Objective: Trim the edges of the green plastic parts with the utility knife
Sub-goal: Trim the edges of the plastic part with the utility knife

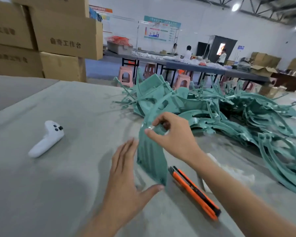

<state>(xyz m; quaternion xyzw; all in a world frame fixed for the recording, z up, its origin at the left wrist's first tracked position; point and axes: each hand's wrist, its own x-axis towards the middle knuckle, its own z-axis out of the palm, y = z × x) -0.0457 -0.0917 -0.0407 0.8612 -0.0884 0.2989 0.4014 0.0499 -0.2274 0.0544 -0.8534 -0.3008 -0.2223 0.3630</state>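
In the centre of the frame, a person's right hand is reaching in from the lower right, its thumb and curled fingers pinching the top of a green plastic part and holding it upright on the grey-covered table. The left hand is lying flat and spread just left of the part, fingers straight, gripping nothing, its thumb tip touching the part's lower corner. An orange utility knife is lying on the table just right of the part, under the right forearm. A tangled pile of green parts is filling the right side. A white controller is resting at the left. Cardboard boxes are stacked at upper left. Farther back, pink stools are standing by long tables in a bright hall.
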